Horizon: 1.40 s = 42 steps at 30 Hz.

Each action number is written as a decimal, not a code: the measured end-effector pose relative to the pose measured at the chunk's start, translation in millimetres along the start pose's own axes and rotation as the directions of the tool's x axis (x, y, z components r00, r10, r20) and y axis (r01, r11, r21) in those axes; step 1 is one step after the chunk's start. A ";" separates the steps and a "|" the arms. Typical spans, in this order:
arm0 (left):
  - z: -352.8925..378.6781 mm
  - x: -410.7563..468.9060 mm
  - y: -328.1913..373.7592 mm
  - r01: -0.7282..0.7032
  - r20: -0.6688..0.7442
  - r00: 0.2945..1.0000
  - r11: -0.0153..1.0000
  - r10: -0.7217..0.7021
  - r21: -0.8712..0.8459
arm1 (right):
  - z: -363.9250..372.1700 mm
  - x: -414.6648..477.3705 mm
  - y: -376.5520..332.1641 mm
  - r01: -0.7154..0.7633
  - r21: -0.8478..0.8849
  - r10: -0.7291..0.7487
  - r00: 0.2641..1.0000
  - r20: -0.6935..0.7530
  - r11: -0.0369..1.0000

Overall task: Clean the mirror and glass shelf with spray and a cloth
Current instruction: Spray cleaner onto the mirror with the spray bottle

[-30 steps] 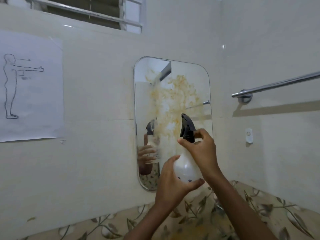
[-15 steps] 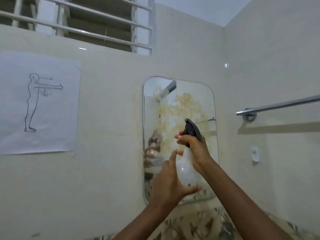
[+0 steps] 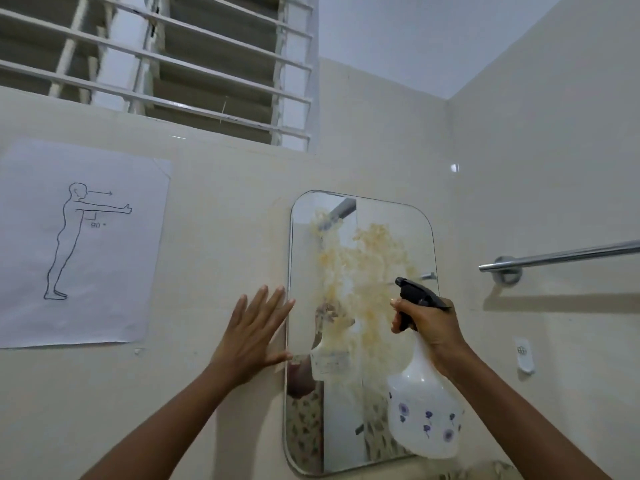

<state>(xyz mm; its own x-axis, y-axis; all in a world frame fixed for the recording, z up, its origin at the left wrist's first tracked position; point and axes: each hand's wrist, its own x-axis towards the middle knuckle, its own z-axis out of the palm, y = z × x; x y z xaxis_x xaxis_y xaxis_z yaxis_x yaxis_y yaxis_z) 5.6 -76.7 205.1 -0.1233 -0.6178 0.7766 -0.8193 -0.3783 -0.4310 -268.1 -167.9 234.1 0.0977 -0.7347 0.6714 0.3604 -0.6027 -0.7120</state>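
Note:
A rounded mirror [image 3: 349,403] hangs on the cream tiled wall, its upper middle smeared with yellowish grime. My right hand [image 3: 429,323] grips the black trigger head of a white spray bottle [image 3: 424,420] with purple flowers, nozzle aimed left at the mirror. My left hand [image 3: 254,332] is open, fingers spread, flat against the wall at the mirror's left edge. No cloth or glass shelf is in view.
A chrome towel bar [image 3: 561,254] juts from the right wall. A paper sheet [image 3: 79,244] with a body outline is taped to the left wall. A louvred window [image 3: 156,64] sits above. A small white hook [image 3: 523,355] is below the bar.
My left hand has let go of the bottle's body and moved left onto the wall. The right hand alone holds the bottle. The view has tilted upward.

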 end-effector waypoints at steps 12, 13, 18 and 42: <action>20.6 1.5 -5.4 -0.021 -0.017 1.000 0.998 0.022 0.052 | -52.7 8.7 -2.0 -0.022 -0.077 0.006 0.978 -0.206 0.997; 20.4 1.7 -5.4 -0.018 -0.022 1.000 0.998 0.019 0.053 | -58.9 7.8 -1.0 -0.029 -0.081 0.010 0.974 -0.225 0.996; 15.9 1.0 -3.4 -0.017 -0.044 0.999 0.997 0.020 0.078 | -75.6 -6.5 3.4 -0.072 -0.153 0.047 0.986 -0.161 0.986; 19.2 -0.9 -3.2 -0.032 -0.083 0.996 0.998 0.036 0.048 | -101.1 -69.6 39.3 -0.177 -0.306 0.156 0.983 -0.094 0.936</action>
<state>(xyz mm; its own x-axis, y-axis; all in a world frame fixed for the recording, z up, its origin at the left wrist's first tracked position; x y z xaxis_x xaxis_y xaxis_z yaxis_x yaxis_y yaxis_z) 19.1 -88.2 196.9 -0.1988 -0.5712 0.7964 -0.7868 -0.3914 -0.4772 -354.6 -171.9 138.6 0.0648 -0.8455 0.5300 0.0364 -0.5288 -0.8480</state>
